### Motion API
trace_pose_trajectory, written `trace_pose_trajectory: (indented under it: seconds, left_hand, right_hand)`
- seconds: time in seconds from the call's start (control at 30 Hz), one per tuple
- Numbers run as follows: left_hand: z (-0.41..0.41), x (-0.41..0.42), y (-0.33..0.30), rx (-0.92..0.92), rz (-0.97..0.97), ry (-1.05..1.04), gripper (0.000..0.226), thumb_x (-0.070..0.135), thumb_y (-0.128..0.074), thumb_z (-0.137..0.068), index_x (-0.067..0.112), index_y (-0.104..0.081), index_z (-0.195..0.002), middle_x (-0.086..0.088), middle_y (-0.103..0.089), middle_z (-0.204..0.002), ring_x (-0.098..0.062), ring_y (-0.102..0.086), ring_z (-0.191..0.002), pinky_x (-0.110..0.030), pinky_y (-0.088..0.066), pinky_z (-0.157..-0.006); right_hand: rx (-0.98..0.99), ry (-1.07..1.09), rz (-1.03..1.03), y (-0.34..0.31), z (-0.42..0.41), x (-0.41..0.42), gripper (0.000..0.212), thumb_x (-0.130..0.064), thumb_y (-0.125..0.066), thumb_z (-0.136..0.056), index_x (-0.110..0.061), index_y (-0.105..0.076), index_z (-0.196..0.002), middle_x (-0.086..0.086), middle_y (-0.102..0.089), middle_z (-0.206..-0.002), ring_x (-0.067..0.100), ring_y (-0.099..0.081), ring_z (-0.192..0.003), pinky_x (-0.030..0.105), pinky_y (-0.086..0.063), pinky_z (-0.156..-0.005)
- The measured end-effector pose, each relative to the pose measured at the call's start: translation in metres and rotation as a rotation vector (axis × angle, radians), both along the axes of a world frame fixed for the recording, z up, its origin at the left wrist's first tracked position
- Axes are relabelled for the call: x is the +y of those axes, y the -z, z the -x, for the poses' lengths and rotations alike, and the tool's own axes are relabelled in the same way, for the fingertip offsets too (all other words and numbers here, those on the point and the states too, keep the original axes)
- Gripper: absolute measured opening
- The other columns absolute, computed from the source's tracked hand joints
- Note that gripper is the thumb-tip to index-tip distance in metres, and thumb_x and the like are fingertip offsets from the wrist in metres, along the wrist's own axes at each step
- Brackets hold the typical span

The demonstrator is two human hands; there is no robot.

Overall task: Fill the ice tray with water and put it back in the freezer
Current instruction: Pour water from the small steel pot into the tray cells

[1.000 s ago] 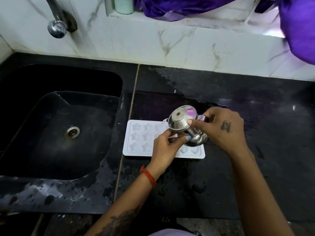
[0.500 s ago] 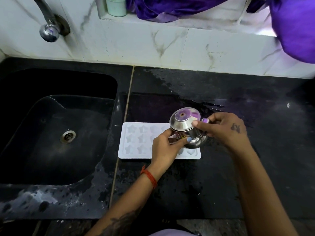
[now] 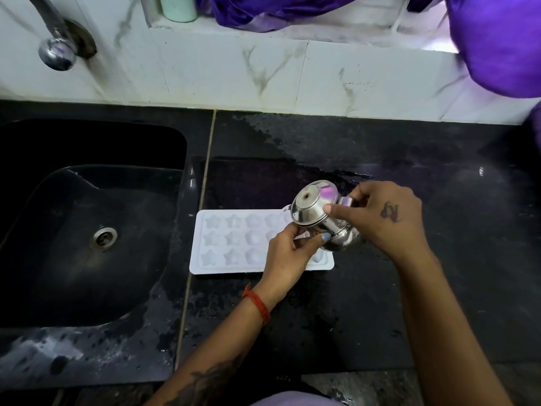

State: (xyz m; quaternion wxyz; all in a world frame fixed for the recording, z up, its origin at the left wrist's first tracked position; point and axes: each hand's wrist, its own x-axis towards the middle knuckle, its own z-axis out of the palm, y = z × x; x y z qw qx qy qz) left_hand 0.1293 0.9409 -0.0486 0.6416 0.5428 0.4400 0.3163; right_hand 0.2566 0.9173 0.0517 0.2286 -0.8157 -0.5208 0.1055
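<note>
1. Since the earlier frame, you tipped the steel pot (image 3: 319, 218) further, its base turned up.
2. Your right hand (image 3: 383, 218) gripped the pot's handle side.
3. Your left hand (image 3: 288, 256) pinched its lower rim.
4. Beneath both hands, the ice tray (image 3: 234, 241) lay flat on the wet counter (image 3: 351, 317), beside the sink (image 3: 87, 230).

In front of me runs a wet black counter (image 3: 409, 288), its sink (image 3: 87, 244) sunk at the left edge. Behind stands a white marble wall (image 3: 234, 71) with a tap (image 3: 55, 51); purple cloth (image 3: 497, 39) drapes the ledge.
</note>
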Motion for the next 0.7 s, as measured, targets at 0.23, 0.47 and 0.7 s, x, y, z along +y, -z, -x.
trace_pose_trajectory:
  seconds: [0.23, 0.47, 0.7]
  left_hand:
    - [-0.004, -0.002, 0.001, 0.122, -0.108, -0.104, 0.024, 0.033, -0.078, -0.075, 0.028, -0.066, -0.095, 0.018, -0.07, -0.083, 0.001, -0.068, -0.081, -0.016, -0.051, -0.075]
    - [-0.009, -0.002, -0.002, 0.2, -0.17, -0.11, 0.03, 0.038, -0.079, -0.072, 0.032, -0.065, -0.096, 0.03, -0.059, -0.072, 0.016, -0.06, -0.069, -0.006, -0.045, -0.067]
    - [-0.018, -0.004, 0.001, 0.108, -0.098, -0.066, 0.04, 0.039, -0.078, -0.073, 0.02, -0.067, -0.106, 0.007, -0.073, -0.1, -0.004, -0.068, -0.091, -0.032, -0.055, -0.086]
  right_hand:
    - [0.308, 0.074, -0.001, 0.011, -0.016, -0.004, 0.034, -0.048, -0.08, -0.065, -0.017, -0.066, -0.064, 0.0, -0.068, -0.064, 0.021, -0.067, -0.07, 0.037, -0.052, -0.072]
    - [0.5, 0.152, 0.0, 0.018, -0.026, -0.012, 0.037, -0.053, -0.08, -0.054, -0.019, -0.067, -0.06, 0.003, -0.071, -0.063, 0.027, -0.069, -0.07, 0.052, -0.055, -0.078]
    - [0.31, 0.139, -0.02, 0.012, -0.027, -0.012, 0.034, -0.05, -0.078, -0.066, -0.017, -0.066, -0.066, -0.001, -0.07, -0.066, 0.018, -0.067, -0.07, 0.04, -0.054, -0.074]
